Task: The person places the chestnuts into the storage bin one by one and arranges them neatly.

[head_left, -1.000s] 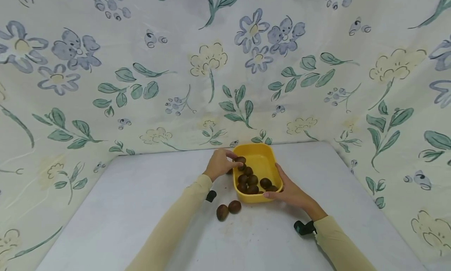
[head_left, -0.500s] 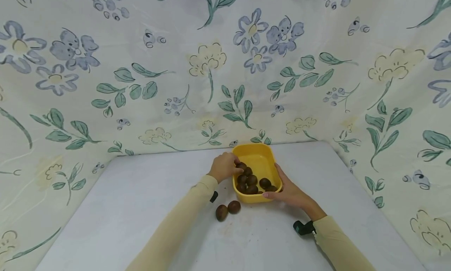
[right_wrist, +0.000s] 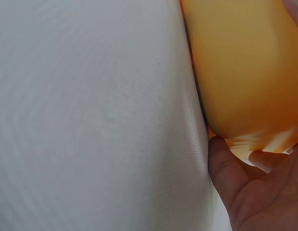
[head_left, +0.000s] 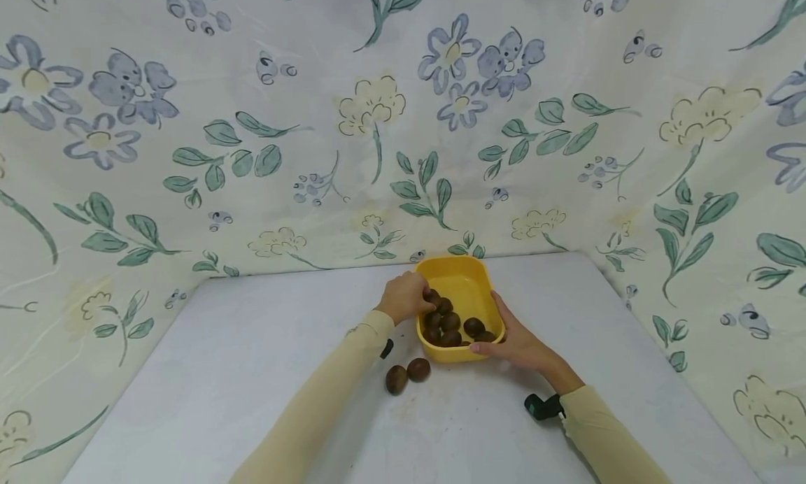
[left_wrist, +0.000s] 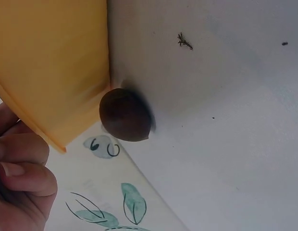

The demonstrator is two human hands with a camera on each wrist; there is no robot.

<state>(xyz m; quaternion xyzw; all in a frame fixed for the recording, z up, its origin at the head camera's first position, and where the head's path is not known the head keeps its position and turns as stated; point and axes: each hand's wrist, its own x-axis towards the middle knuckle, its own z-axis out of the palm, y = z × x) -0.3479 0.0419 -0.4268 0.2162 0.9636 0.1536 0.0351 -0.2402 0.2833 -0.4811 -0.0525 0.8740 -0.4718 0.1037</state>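
A yellow plastic box stands near the table's far edge with several brown, egg-shaped fruits in it, mostly in its near and left parts. My left hand reaches over the left rim; its thumb and fingers pinch a brown fruit inside, partly hidden. In the left wrist view the fingers are curled at the rim, and another brown fruit lies on the table against the box's outer wall. My right hand grips the near right corner, thumb over the near rim, fingers along the right side.
Two more brown fruits lie side by side on the white table, just in front of the box. Behind the table hangs a flowered cloth. Small dark crumbs are scattered on the table top.
My left hand has moved slightly right and lower over the rim, bringing a brown fruit down among the others. My right hand and the box have stayed where they were.
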